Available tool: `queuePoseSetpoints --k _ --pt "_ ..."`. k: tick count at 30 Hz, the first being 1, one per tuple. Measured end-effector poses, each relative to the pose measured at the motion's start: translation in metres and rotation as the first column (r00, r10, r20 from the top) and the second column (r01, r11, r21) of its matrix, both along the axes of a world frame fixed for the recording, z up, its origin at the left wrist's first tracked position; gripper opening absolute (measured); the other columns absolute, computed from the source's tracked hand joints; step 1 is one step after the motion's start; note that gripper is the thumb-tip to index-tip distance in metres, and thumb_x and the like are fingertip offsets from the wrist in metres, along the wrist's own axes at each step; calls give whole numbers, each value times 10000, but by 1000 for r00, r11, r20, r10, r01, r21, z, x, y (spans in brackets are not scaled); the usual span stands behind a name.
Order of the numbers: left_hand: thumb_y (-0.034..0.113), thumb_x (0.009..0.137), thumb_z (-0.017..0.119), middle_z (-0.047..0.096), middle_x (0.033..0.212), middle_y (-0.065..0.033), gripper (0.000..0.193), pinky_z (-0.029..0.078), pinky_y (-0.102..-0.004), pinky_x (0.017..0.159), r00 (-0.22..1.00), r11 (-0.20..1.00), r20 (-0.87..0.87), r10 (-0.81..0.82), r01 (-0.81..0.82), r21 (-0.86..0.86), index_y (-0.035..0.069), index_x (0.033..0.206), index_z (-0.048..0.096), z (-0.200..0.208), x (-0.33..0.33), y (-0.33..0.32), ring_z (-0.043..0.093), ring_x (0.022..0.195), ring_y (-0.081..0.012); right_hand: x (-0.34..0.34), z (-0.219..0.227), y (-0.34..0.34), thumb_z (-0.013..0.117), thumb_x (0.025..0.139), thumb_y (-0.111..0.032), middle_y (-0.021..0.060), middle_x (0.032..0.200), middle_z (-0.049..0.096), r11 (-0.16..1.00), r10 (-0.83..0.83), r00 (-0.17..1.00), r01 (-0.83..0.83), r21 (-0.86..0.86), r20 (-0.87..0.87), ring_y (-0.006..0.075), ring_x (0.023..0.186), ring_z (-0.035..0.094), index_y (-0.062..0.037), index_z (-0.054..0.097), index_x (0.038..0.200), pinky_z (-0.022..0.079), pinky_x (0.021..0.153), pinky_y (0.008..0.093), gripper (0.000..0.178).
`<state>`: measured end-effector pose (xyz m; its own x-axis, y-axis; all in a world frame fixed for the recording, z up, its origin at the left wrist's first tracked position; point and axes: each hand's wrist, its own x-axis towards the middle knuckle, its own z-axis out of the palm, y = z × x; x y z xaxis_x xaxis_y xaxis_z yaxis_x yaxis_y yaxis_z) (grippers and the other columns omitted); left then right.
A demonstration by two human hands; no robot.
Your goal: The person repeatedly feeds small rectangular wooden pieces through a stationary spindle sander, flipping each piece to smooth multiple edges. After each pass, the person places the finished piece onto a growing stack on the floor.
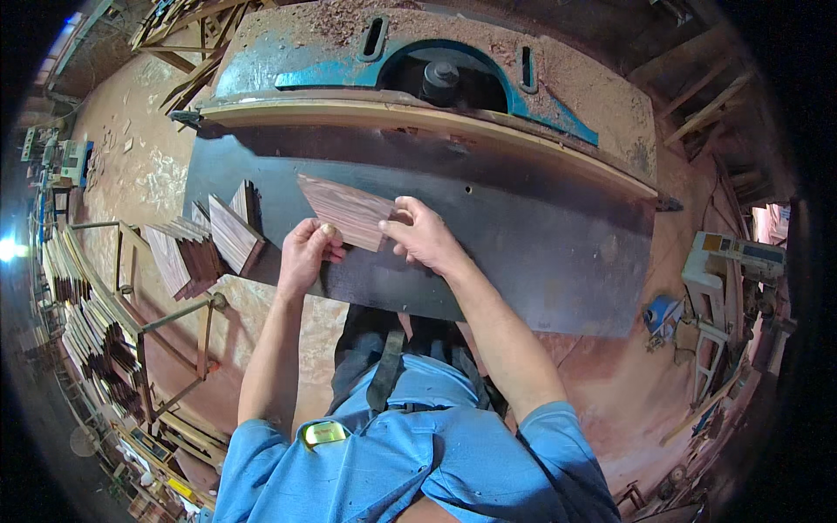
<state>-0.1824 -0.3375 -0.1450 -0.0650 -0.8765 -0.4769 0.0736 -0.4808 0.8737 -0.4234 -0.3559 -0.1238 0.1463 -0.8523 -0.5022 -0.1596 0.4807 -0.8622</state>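
A slanted reddish-brown wooden board (344, 209) with angled ends is held between my two hands over the dark machine table (523, 253). My left hand (305, 253) pinches its near left edge, thumb and fingers closed. At the board's right end, my right hand (423, 234) grips with the thumb on top and fingers beyond the edge. Left of my left hand, a few similar boards (234, 234) lean together on the table's left side. Beside them stands a tight stack of matching boards (183, 257).
A pale wooden fence (418, 113) crosses the table's far side, before a spindle (440, 80) in a teal housing (323, 78) strewn with sawdust. At left, a wooden rack (139, 331) stands near more stacked boards (96, 340). A grey machine (706, 270) stands at right.
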Motion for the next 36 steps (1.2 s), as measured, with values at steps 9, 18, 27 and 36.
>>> queuePoseSetpoints --k 9,18,27,36 --pt "274 1013 601 697 1024 -126 302 607 -306 676 978 997 -203 52 -40 66 0 1141 595 14 -74 27 714 853 -198 -67 9 52 756 788 -57 99 1093 674 854 -29 942 -150 -499 -333 280 1016 671 -103 632 1190 542 873 382 423" --pt "105 961 613 687 1097 -139 198 602 -360 833 821 977 -540 183 -92 191 4 1130 596 2 -155 21 694 976 -244 -131 -11 86 684 827 38 192 1380 495 816 -228 954 78 -573 -195 302 1215 588 16 518 1333 527 962 385 533" --pt "81 970 595 674 993 -88 132 592 -353 834 863 977 -478 163 -74 199 8 1081 599 -13 -210 -12 673 852 -171 -169 -23 43 636 966 -298 104 787 667 936 -353 902 344 -78 -249 123 611 615 60 598 1192 501 524 308 426" --pt "169 979 650 644 835 -82 389 549 -254 588 988 984 66 137 -144 102 -75 1251 514 -3 -209 -15 638 657 -134 -179 -21 27 524 962 -498 318 1030 673 996 24 738 43 83 -674 461 1018 653 49 710 967 508 881 517 578"
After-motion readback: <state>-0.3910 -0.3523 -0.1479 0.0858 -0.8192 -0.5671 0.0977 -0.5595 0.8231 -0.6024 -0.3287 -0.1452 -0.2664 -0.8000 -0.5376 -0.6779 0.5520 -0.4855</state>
